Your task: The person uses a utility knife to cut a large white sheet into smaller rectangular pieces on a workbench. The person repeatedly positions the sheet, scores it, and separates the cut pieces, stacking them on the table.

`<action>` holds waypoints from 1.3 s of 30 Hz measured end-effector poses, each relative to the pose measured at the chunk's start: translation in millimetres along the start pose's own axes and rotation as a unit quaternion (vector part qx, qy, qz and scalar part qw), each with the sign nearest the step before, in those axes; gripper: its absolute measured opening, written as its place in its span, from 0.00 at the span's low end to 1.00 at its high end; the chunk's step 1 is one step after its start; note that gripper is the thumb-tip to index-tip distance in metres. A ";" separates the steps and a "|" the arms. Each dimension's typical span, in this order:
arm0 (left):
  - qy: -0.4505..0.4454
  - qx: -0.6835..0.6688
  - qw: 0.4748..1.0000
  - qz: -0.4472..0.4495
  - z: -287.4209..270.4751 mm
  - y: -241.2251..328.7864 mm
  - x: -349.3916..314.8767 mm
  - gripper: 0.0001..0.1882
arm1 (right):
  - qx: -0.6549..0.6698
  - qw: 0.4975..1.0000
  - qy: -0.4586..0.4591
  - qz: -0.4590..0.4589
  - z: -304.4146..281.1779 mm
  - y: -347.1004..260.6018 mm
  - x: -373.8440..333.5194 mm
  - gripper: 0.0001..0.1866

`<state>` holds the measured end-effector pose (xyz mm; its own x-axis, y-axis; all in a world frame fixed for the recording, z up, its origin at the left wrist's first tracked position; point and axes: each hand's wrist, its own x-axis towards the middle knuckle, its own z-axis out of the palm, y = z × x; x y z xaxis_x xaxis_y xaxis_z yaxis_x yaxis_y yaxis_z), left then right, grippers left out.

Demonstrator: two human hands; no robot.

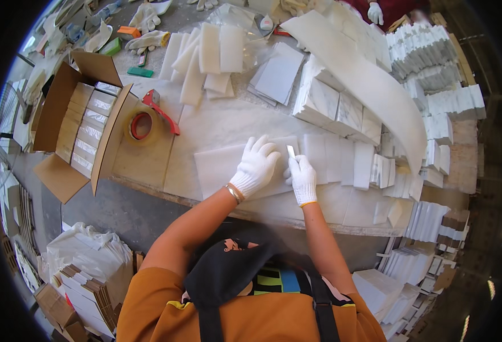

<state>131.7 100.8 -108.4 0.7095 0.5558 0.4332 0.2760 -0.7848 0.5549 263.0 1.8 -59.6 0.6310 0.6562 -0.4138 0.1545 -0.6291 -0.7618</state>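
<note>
Lying mid-frame, long axis running left to right, the sheet (218,169) sits beneath the left hand (256,165), palm down, fingers loosely spread. Right hand (302,180), at its right end, grips a blade (290,151)!

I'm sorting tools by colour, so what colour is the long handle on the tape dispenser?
The handle is red; the head view shows it best.
</note>
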 end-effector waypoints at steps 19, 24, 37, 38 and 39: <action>-0.018 0.049 0.998 0.023 -40.6 -3.1 -15.4 0.19 | -0.440 0.887 0.015 -0.138 33.3 -30.3 32.4 0.15; -0.027 0.047 0.998 0.019 -44.4 -1.4 -13.6 0.19 | -0.454 0.882 0.009 -0.125 39.8 -39.9 32.0 0.15; -0.019 0.054 0.998 0.030 -43.5 -2.6 -14.6 0.19 | -0.473 0.876 -0.034 -0.086 37.5 -53.9 30.2 0.15; -0.013 0.054 0.998 0.033 -41.7 -3.3 -14.4 0.19 | -0.477 0.874 -0.040 -0.083 35.7 -56.7 27.7 0.15; -0.007 0.055 0.998 0.036 -40.0 -3.7 -14.4 0.19 | -0.481 0.872 -0.045 -0.079 33.7 -59.5 24.1 0.16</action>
<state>94.6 106.6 -88.3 0.7394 0.4936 0.4579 0.2929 -0.8482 0.4414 243.4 69.2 -41.1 0.4884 0.7693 -0.4118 0.8280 -0.5576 -0.0597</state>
